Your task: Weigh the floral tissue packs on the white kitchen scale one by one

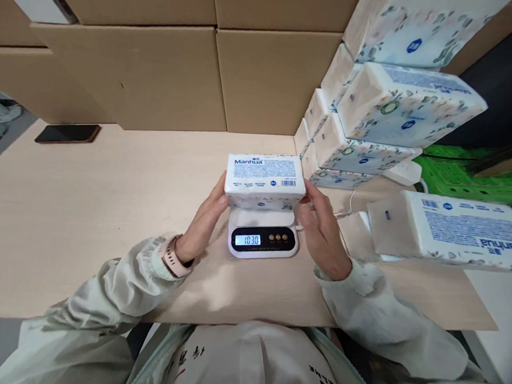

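Observation:
A white pack of tissues (263, 181) marked "Manhua" rests on a small white digital scale (262, 250), whose lit display reads 103.0. My left hand (205, 220) holds the pack's left end, its thumb on the near side. At the right end, my right hand (321, 229) grips the same pack, with some fingertips hidden behind its edge. The pack covers most of the weighing plate. Both hands stay beside the scale's body, apart from its buttons.
Stacked tissue packs (368, 147) rise at the back right, and more packs (468, 230) lie right of my right hand. Cardboard boxes (167, 80) wall off the back. A dark phone (68, 134) lies far left. A white cable (350, 204) runs behind my right hand.

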Demonstrator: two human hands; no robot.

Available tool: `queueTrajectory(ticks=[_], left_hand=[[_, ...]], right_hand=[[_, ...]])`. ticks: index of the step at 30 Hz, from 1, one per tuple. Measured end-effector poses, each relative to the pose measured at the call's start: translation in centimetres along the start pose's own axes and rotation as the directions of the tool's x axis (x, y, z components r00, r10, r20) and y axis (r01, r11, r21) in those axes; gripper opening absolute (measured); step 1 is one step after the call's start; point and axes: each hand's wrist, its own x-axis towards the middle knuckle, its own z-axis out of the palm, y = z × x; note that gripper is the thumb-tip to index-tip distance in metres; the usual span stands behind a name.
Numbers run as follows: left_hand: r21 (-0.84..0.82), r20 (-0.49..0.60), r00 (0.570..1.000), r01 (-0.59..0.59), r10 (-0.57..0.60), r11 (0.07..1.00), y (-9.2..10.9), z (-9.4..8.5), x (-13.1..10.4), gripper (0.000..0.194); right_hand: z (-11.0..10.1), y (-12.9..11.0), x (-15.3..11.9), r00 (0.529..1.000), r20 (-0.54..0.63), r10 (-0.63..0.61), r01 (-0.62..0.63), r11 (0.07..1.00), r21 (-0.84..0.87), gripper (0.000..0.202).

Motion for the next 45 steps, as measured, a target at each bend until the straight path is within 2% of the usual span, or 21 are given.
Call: queueTrajectory(ticks=[2, 5, 7, 10, 11, 13, 15, 17, 19, 22, 24, 26, 29, 31, 33, 35, 38, 40, 42, 44, 45], left_hand=[[-0.053, 0.031, 0.999, 0.032, -0.030, 0.998, 1.2, -0.8, 0.8, 0.049], [-0.048, -0.078, 0.997, -0.004, 0.000, 0.999, 1.8, -4.2, 1.3, 0.048], [0.022, -0.191, 0.981, 0.012, -0.008, 1.000, 1.2, -7.4, 1.2, 0.045], [0.118, -0.340, 0.939, 0.095, -0.050, 0.989, -0.6, -11.7, 0.9, 0.050], [0.176, -0.377, 0.926, 0.096, -0.023, 0.980, -1.1, -12.7, 0.7, 0.057], [0.385, -0.404, 0.903, 0.025, 0.144, 0.922, -1.8, -14.0, 0.6, 0.072], [0.607, -0.299, 0.893, -0.094, 0.337, 0.789, -2.1, -14.4, 0.9, 0.076], [0.696, -0.124, 0.916, -0.195, 0.382, 0.692, -2.3, -14.4, 2.0, 0.071], [0.712, 0.019, 0.949, -0.233, 0.313, 0.662, -2.7, -14.5, 3.9, 0.069], [0.788, 0.097, 0.972, -0.208, 0.216, 0.579, -3.5, -15.5, 8.0, 0.074], [0.852, 0.094, 0.984, -0.157, 0.150, 0.499, -4.1, -16.5, 10.6, 0.080], [0.883, 0.084, 0.991, -0.123, 0.105, 0.452, -4.6, -17.3, 12.8, 0.084], [0.874, 0.083, 0.991, -0.124, 0.106, 0.470, -5.1, -17.3, 14.7, 0.097], [0.863, 0.078, 0.989, -0.129, 0.123, 0.489, -5.0, -15.4, 15.3, 0.108], [0.821, 0.118, 0.983, -0.178, 0.143, 0.542, -4.2, -11.3, 15.5, 0.112], [0.688, 0.227, 0.961, -0.272, 0.156, 0.672, -2.6, -5.3, 15.7, 0.106], [0.346, 0.397, 0.914, -0.235, 0.085, 0.908, 0.3, 5.2, 16.5, 0.091], [0.247, 0.451, 0.892, -0.118, -0.006, 0.962, 1.9, 11.4, 17.6, 0.088], [0.241, 0.460, 0.880, 0.005, -0.119, 0.970, 2.6, 15.6, 18.8, 0.087], [0.210, 0.475, 0.864, 0.070, -0.164, 0.975, 2.9, 17.5, 19.7, 0.086], [0.163, 0.492, 0.861, 0.053, -0.128, 0.985, 3.0, 17.7, 19.8, 0.085]], right_hand=[[1.0, -2.7, 1.4, 0.998, 0.065, 0.012, -0.015, 0.999, 0.049, 0.065], [4.0, -7.0, 4.3, 0.970, 0.241, -0.011, -0.033, 0.983, 0.179, 0.054], [6.9, -9.1, 6.3, 0.924, 0.383, 0.003, -0.088, 0.975, 0.203, 0.046], [11.5, -10.5, 8.7, 0.812, 0.562, 0.159, -0.295, 0.942, 0.160, 0.040], [12.8, -10.6, 9.3, 0.770, 0.603, 0.207, -0.361, 0.921, 0.144, 0.039], [14.6, -10.7, 9.9, 0.712, 0.652, 0.262, -0.441, 0.889, 0.124, 0.038], [14.9, -11.0, 9.8, 0.712, 0.654, 0.256, -0.435, 0.892, 0.124, 0.042], [14.0, -11.6, 9.1, 0.743, 0.633, 0.217, -0.393, 0.907, 0.150, 0.052], [12.2, -12.1, 7.7, 0.786, 0.602, 0.142, -0.317, 0.928, 0.195, 0.060], [8.9, -11.4, 5.1, 0.869, 0.495, -0.022, -0.125, 0.957, 0.262, 0.061], [6.9, -9.6, 3.5, 0.937, 0.328, -0.123, 0.052, 0.975, 0.216, 0.060], [5.1, -7.1, 2.5, 0.970, 0.104, -0.219, 0.213, 0.975, 0.063, 0.059], [2.8, -3.5, 2.6, 0.923, -0.217, -0.317, 0.290, 0.946, -0.148, 0.062], [1.2, -1.9, 3.9, 0.851, -0.406, -0.334, 0.280, 0.942, -0.186, 0.064], [-0.4, -1.0, 6.1, 0.747, -0.563, -0.353, 0.286, 0.936, -0.207, 0.065], [-1.9, -0.5, 8.9, 0.651, -0.656, -0.382, 0.299, 0.923, -0.241, 0.067], [-4.2, 0.8, 13.7, 0.589, -0.733, -0.342, 0.272, 0.937, -0.219, 0.074], [-5.8, 2.3, 16.6, 0.601, -0.771, -0.211, 0.192, 0.974, -0.118, 0.075], [-7.6, 4.2, 18.9, 0.665, -0.742, -0.082, 0.097, 0.995, -0.023, 0.073], [-9.1, 6.1, 20.4, 0.749, -0.661, -0.048, 0.061, 0.998, -0.004, 0.070], [-9.6, 6.7, 20.8, 0.793, -0.602, -0.090, 0.088, 0.996, -0.032, 0.067]])
